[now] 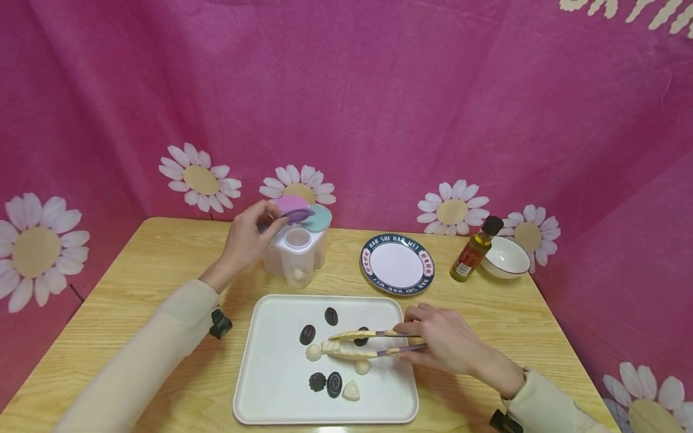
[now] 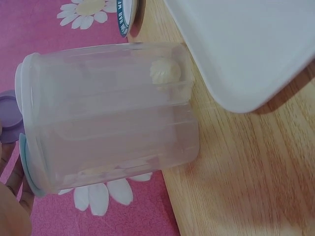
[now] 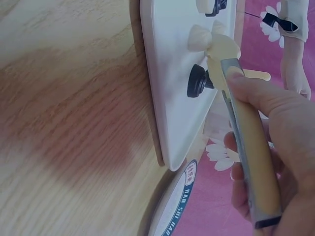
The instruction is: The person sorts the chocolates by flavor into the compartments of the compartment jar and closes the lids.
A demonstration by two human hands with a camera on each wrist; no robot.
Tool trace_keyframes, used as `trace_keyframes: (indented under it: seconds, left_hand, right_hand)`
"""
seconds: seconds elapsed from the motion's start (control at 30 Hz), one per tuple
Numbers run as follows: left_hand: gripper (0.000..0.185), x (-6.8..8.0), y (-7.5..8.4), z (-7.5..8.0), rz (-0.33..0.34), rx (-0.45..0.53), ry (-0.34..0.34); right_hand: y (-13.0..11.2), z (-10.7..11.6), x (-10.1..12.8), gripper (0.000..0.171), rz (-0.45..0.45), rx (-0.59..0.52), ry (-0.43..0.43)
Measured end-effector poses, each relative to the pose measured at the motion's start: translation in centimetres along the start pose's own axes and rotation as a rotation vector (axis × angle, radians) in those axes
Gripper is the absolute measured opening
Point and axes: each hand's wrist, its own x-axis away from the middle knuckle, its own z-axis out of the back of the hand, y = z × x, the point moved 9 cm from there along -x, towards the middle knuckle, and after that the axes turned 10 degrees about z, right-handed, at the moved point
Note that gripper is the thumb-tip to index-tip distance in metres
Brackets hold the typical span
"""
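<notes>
Pink flowered cloth backs a wooden table [image 1: 135, 282]. On it, a white tray [image 1: 271, 385] carries sweets. Behind it, the left hand [image 1: 246, 240] pinches a purple lid [image 1: 295, 213] over a clear container [image 1: 298, 255]. The right hand [image 1: 441, 343] grips tongs [image 1: 360, 346] clamping a pale sweet [image 1: 314, 352] on the tray.

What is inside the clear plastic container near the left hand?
One pale round candy lies at the bottom of the front compartment of the container, whose lid the left hand holds open. The other compartments stay under closed lids; their frosted walls show nothing clear.
</notes>
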Motion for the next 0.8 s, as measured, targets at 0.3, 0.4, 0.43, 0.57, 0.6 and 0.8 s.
trace_keyframes:
  seconds: [0.3,0.4,0.43,0.57,0.6,0.8]
  left_hand:
    - [0.02,0.0,0.1,0.0,0.002,0.002,-0.007]
    - [0.021,0.0,0.0,0.0,0.01,0.0,-0.008]
    - [0.021,0.0,0.0,0.0,0.011,-0.002,-0.007]
    - [0.021,-0.1,-0.1,0.0,0.018,-0.002,-0.01]
    - [0.021,-0.1,-0.1,0.0,0.019,-0.002,-0.012]
    - [0.02,-0.1,-0.1,-0.2,0.015,-0.004,-0.012]
  right_hand:
    - [0.0,2.6,0.0,0.036,0.061,0.053,0.118]
    - [0.4,4.2,-0.4,0.038,0.061,0.066,0.158]
    - [0.5,4.8,-0.6,0.039,0.063,0.073,0.175]
    - [0.9,7.2,-1.4,0.042,0.08,0.134,0.249]
    - [1.0,7.7,-1.7,0.043,0.081,0.151,0.266]
    - [2.1,9.8,-3.7,0.047,0.045,0.159,0.291]
